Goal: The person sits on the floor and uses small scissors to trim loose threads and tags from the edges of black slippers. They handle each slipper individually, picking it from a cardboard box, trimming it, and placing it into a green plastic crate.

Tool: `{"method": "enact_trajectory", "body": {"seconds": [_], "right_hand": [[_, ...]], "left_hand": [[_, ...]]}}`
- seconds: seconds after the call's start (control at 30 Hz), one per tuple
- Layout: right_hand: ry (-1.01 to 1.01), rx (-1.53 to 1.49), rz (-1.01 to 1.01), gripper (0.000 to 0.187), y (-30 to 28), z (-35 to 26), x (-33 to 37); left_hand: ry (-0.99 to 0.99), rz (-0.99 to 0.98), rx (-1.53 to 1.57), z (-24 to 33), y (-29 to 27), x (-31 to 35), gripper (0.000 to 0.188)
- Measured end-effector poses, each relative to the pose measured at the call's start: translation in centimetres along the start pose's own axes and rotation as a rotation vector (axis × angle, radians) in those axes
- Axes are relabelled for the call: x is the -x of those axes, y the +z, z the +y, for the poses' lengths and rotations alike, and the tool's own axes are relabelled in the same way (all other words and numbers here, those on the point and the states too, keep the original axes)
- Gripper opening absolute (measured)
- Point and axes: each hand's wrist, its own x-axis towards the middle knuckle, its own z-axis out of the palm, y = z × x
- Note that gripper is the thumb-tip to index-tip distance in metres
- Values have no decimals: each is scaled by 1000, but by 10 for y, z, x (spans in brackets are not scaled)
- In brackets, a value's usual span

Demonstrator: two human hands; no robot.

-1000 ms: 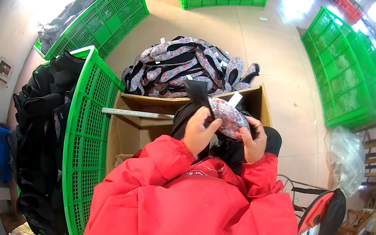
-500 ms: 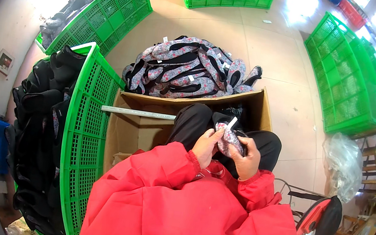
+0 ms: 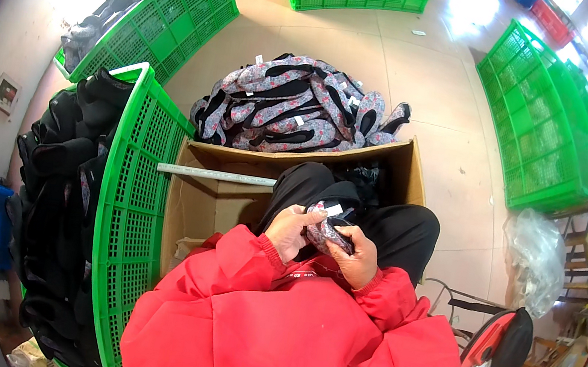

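Left grip (image 3: 288,234) and right grip (image 3: 356,258) pinch one floral fabric piece (image 3: 318,236) between them

Floral piece (image 3: 317,237) — over black trousers (image 3: 405,234)

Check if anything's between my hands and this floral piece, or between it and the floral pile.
Left hand and right hand hold the floral piece; left knee and box wall stand between it and the pile.
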Motion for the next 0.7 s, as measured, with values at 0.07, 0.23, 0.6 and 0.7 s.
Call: {"method": "enact_trajectory", "body": {"seconds": [0.07,0.23,0.6,0.7], "right_hand": [[23,-15,-13,24,4,4,-1],[145,-68,-46,19,19,16,-7],[235,11,-72,20,29,17,-37],[215,18,-64,18,31,20,-44]], "left_hand": [[52,56,-67,4,2,4,15],[277,221,-239,-3,-11,-7,15],[1064,431,-1302,4,-8,3,17],[1158,407,-1417,0,-5,10,17]]}}
